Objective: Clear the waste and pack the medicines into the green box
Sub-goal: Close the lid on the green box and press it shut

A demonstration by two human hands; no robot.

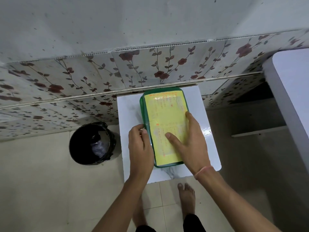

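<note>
Under both hands: rectangular green plastic box point(164, 128), yellow-labelled lid on, atop small white glossy table point(207, 131). Left hand point(140, 148) grips its left edge; right hand point(190, 141) lies flat on the lid. Left of the left hand: round black-lined waste bin point(92, 143), well apart, holding scraps.

Dim, flat indoor light, no hard shadows. One specular glare patch on the glossy table point(206, 131) at its right edge; faint sheen on the box lid point(164, 114). Strong wide-angle bowing of the wall point(117, 67) lines toward the edges. Corners go soft and darker; lid print too blurred to read.
</note>
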